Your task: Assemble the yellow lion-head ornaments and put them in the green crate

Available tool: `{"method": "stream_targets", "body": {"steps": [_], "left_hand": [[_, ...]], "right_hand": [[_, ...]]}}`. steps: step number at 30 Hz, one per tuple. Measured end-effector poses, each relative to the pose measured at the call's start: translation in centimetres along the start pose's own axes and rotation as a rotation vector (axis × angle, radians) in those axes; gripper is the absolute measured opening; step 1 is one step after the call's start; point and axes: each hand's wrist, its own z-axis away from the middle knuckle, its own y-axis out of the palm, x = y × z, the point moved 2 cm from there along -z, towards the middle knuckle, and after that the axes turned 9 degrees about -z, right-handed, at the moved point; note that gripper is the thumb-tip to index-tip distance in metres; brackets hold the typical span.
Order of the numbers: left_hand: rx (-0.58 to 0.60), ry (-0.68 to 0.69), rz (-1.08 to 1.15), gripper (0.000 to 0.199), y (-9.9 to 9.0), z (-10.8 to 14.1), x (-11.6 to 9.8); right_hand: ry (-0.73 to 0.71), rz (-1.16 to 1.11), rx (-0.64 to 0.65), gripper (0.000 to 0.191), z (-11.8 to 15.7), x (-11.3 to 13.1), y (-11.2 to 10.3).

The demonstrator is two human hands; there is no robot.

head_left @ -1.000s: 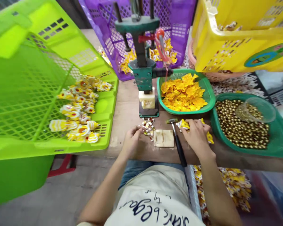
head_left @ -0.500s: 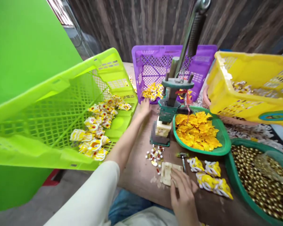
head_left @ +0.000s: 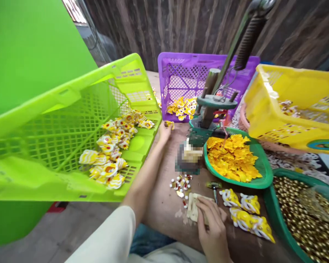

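My left hand [head_left: 164, 132] reaches out to the front of the purple crate [head_left: 162, 87]. Its fingers are closed on a small yellow-and-white piece [head_left: 169, 124], partly covered by them. Close to my body, my right hand [head_left: 213, 221] is bent over a cream block [head_left: 192, 208], gripping its right side; the fingers hide part of it. Small red-and-white pieces with gold parts [head_left: 180, 185] lie loose beyond the block. A small hammer [head_left: 214, 185] is just past my right fingers. Several yellow-and-white puffed pieces [head_left: 242, 213] lie right of that hand.
A hand press [head_left: 216, 102] with a tall lever stands mid-table. At left, a tilted green crate [head_left: 68, 95] holds yellow-and-white pieces. Right of the press are a green basket [head_left: 267, 175] of yellow petal-like pieces, a basket of gold beads [head_left: 298, 215] and a yellow crate [head_left: 290, 126].
My left hand has drawn back slightly from the purple crate and now has a yellow-and-white piece in its fingers. My right hand stays at the cream block. The view has shifted a little.
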Motion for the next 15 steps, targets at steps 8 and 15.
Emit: {"method": "stream_targets", "body": {"steps": [8,15], "left_hand": [[0.276,0.074,-0.297,0.014,-4.7,11.3,2.8],[0.125,0.152,-0.571,0.041,-7.0,6.1,-0.8]], "right_hand": [[-0.042,-0.096,0.072,0.020,-1.7,1.8,1.0],[0.042,-0.067,0.038,0.019,-0.4,1.2,0.0]]}}
